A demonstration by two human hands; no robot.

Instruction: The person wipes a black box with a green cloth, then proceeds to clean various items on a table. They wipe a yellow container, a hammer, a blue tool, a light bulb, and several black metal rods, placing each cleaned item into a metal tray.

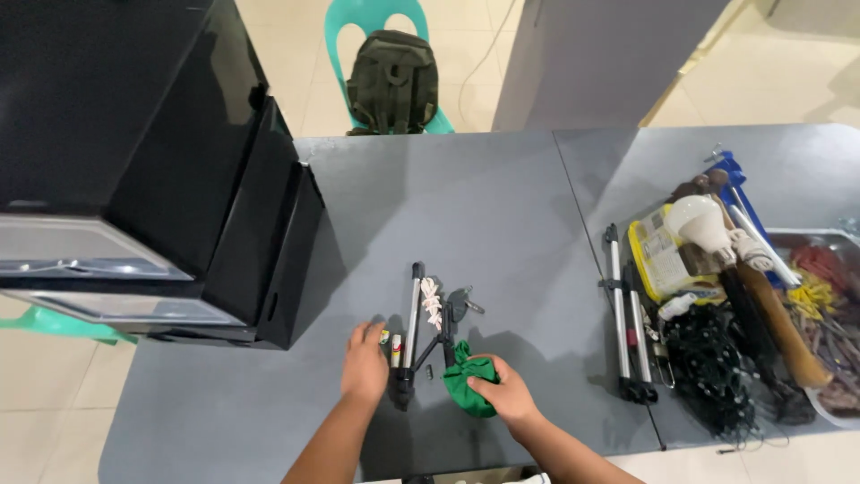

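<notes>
**Two hands at a small tripod and a green cloth on a grey table**

At the far left, a large black box-shaped appliance (134,161) with a silver-edged front stands on the grey table (502,206), its corner overhanging the near edge. Behind the table, a teal plastic chair (358,27) holds a dark olive backpack (392,82).

Near the front edge, the left hand (365,363) lies palm down on the table, fingers loosely spread and gripping nothing. Its fingertips touch or nearly touch two small tube-like items (391,345) lying just beside a folded tripod (414,332). The tripod lies lengthwise, pointing away from the person — one silver leg straight, a black leg angled off to the right. A short white cord (432,300) rests across its upper part, with a small metal key-like piece (471,305) just beyond.

To the tripod's right, the right hand (503,387) is closed around a bunched green cloth (468,385), which sits in the hand's grasp and touches the tripod's black leg.

Further right, past the table seam, lies a second folded tripod (627,314) with silver legs. Beside it is a heap of clutter — a yellow package (654,260), a white light bulb (699,220), a wooden handle (779,323), tangled black cord (712,367) and a blue item (733,170).
</notes>
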